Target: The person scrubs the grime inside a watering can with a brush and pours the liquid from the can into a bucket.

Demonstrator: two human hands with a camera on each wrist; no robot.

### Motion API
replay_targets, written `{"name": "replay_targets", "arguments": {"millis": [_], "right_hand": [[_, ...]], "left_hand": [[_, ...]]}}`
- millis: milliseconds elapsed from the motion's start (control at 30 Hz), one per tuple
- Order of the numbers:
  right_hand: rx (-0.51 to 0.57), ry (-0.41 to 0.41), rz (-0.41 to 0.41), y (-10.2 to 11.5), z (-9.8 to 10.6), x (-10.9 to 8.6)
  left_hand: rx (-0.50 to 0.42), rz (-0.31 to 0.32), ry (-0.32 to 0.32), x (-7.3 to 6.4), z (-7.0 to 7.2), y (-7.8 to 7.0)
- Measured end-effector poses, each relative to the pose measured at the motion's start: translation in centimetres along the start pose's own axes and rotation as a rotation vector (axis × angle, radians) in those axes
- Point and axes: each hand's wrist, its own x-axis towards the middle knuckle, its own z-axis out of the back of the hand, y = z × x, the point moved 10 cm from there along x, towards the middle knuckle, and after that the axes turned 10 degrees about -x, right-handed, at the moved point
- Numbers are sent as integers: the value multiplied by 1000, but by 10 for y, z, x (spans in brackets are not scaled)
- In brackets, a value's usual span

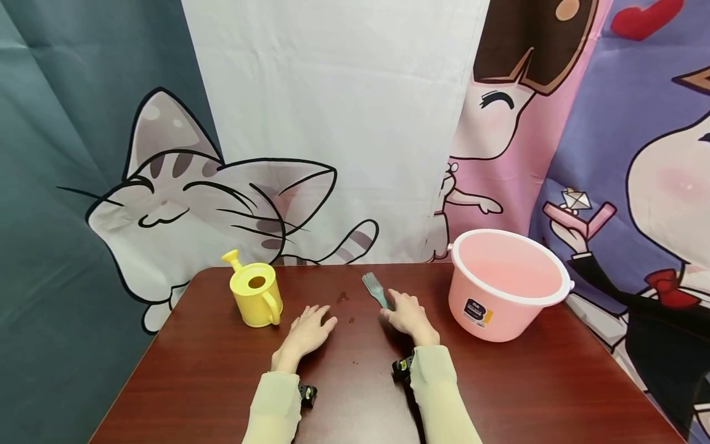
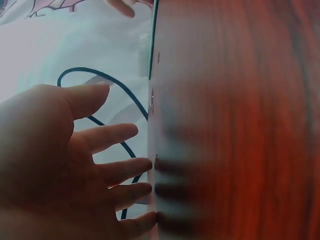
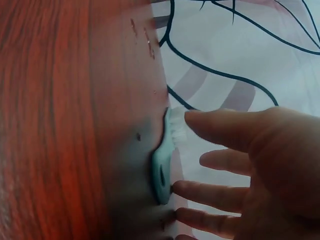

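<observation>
A small brush [image 1: 374,288] with a teal handle and pale bristles lies on the brown table in front of my right hand [image 1: 412,318]. That hand hovers low by the handle end, its fingers loosely spread and holding nothing. In the right wrist view the fingertips [image 3: 181,189] come right up beside the teal handle [image 3: 161,172]. My left hand [image 1: 304,337] is low over the table, fingers spread and nothing in them. Nearest to it, on its left, stands a yellow watering can [image 1: 256,303], spout toward the back left.
A pink bucket [image 1: 488,317] with a white rim stands to the right of my right hand. Small wet drops [image 1: 342,297] dot the table [image 1: 355,394] between the hands and the back edge. A printed cloth [image 1: 333,111] hangs behind the table.
</observation>
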Motion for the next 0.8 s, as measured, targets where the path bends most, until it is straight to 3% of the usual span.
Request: {"name": "replay_targets", "arguments": {"millis": [167,433,800], "right_hand": [[-33,-26,-23,-5,0,0],[-36,-28,-87,-12,-4,-1],[-40,6,-160,-15,-7,-3]], "left_hand": [[-47,-14,-37,-2,9,6],[-256,-29,-113,-4,41,31],[-581,-21,147,-35,65,50]]}}
